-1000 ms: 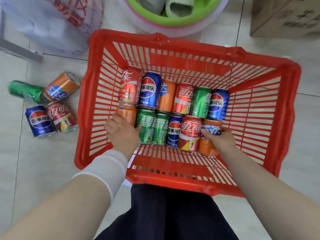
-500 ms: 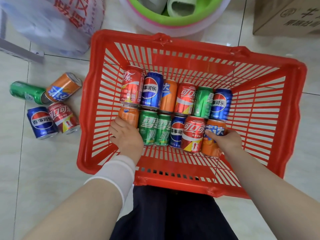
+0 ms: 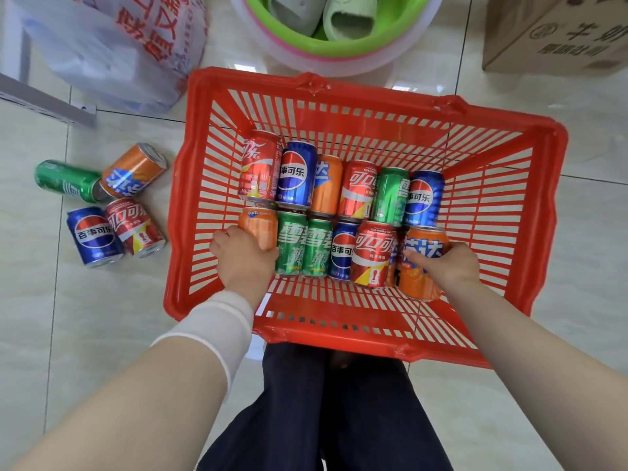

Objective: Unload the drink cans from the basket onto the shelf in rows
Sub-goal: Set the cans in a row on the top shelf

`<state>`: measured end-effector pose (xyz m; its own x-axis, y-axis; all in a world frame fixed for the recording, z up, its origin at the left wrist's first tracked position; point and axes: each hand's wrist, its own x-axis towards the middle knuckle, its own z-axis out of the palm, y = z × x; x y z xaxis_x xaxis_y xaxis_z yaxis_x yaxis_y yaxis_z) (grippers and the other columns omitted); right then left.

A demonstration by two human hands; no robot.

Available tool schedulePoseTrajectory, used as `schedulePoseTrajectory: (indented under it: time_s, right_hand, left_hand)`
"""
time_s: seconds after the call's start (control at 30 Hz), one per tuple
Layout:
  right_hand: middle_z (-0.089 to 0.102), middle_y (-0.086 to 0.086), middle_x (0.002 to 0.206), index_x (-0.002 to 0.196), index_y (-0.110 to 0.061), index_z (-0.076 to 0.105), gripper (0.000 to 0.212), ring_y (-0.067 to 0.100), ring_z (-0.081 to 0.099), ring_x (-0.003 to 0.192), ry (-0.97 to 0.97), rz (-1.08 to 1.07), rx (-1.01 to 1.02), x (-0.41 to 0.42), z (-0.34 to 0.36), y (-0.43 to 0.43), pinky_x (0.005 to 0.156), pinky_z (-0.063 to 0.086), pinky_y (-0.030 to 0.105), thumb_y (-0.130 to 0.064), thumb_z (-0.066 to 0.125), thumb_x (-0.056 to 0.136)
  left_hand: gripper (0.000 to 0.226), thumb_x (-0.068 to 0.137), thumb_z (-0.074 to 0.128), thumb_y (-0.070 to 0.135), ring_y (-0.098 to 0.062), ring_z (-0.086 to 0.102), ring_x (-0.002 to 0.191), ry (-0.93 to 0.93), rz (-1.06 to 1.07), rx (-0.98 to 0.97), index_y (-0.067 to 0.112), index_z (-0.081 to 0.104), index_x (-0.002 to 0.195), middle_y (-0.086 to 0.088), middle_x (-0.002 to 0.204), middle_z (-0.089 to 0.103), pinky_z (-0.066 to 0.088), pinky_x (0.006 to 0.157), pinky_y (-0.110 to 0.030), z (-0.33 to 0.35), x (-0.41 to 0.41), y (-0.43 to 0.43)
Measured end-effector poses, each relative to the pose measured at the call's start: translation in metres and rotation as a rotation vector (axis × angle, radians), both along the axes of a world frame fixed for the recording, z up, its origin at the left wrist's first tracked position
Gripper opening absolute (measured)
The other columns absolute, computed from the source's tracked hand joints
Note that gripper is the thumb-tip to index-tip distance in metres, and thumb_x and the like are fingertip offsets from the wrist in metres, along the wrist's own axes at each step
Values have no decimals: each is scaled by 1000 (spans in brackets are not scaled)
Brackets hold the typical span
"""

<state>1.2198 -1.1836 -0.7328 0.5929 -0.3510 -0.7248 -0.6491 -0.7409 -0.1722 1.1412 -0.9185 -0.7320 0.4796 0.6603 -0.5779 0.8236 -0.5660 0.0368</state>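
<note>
Left hand [image 3: 243, 260] curls round smooth orange Fanta can [image 3: 258, 227]; right hand [image 3: 445, 266] grips second orange can [image 3: 419, 266]; slatted red plastic basket [image 3: 373, 96].

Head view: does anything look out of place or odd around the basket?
Yes. On the floor left of the basket, a green can, orange can, blue can and red can lie on their sides, pointing different ways. No spill shows.

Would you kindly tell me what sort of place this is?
Probably a home or storeroom, not a shop floor: a tiled floor, a green basin holding slippers, and a cardboard box near the red basket.
</note>
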Motion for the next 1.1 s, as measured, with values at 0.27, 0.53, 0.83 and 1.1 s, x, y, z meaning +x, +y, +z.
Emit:
schedulePoseTrajectory:
  time_s: [0.27, 0.53, 0.83, 1.1]
  right_hand:
    - [66, 12, 96, 90, -6, 62, 35, 22, 62, 82, -43, -81, 150, -4, 44, 3, 72, 49, 32, -31, 78, 71]
    - [66, 0, 98, 96, -17, 58, 29, 14, 64, 86, -4, -282, 581, -16, 150, 11, 68, 49, 23, -24, 76, 74]
    - [73, -4, 86, 95, -19, 64, 50, 8, 69, 75, -1, -225, 891, -26, 316, 9, 57, 54, 22, -40, 82, 54]
    - [71, 5, 105, 109, -14, 62, 87, 19, 67, 97, -169, -322, 1025, -55, 474, 10, 79, 55, 31, -61, 84, 39]
  left_hand:
    - [74, 68, 79, 35, -28, 53, 112, -169, 121, -327, 10, 44, 128, -10, 123, 56, 44, 87, -35, 38, 2, -10]
    - [59, 78, 69, 26, -21, 62, 106, -152, 511, -1121, 18, 44, 130, -6, 126, 58, 52, 90, -38, 143, -9, -30]
    - [91, 52, 80, 30, -21, 65, 102, -234, 480, -1428, 5, 44, 131, -11, 118, 63, 55, 82, -33, 304, -19, -49]
    - [91, 36, 87, 53, -6, 68, 89, -411, 336, -1369, 23, 53, 116, 11, 97, 71, 56, 73, -25, 476, -21, -79]
